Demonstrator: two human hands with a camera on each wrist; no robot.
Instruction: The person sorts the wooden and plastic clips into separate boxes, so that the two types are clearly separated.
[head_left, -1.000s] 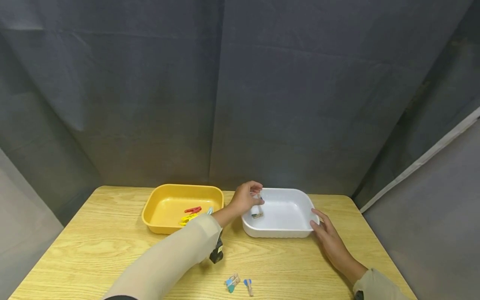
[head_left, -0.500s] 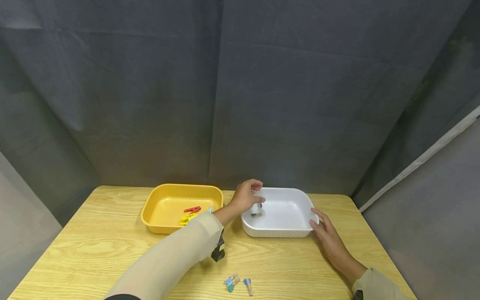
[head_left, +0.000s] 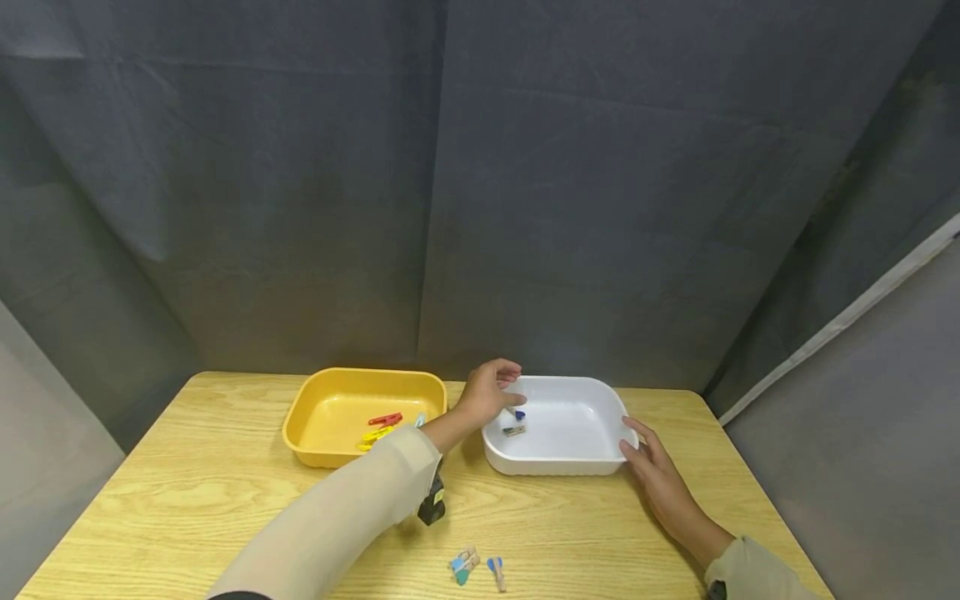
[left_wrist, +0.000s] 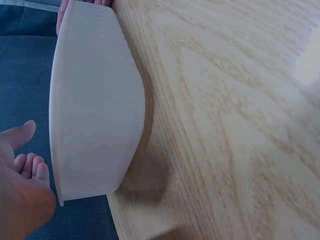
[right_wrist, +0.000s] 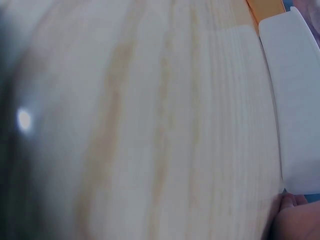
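My left hand (head_left: 487, 392) hovers over the left rim of a white plastic tub (head_left: 570, 464), thumb and fingers apart with nothing seen between them. In the left wrist view that hand (left_wrist: 25, 185) is beside the tub's rim. Below its thumb, inside the tub, lie a clothespin with a dark blue heart (head_left: 519, 414) and a wooden clothespin (head_left: 513, 431). At the tub's right end, my right hand (head_left: 660, 479) grips the rim, thumb and fingers around the wall. In the right wrist view only part of this hand (right_wrist: 300, 217) shows under the tub's corner.
A yellow tub (head_left: 315, 458) stands to the left, holding a red clothespin (head_left: 386, 419), yellow clothespins (head_left: 375, 437) and a pale blue one (head_left: 420, 420). Near the table's front lie a cluster of wooden clothespins (head_left: 465, 565) and a blue-heart clothespin (head_left: 497, 573). A grey curtain (head_left: 435, 208) hangs behind.
The left hand has let go of the blue-heart clothespin, which now lies in the white tub, and has drawn slightly left. The right hand stays at the rim.
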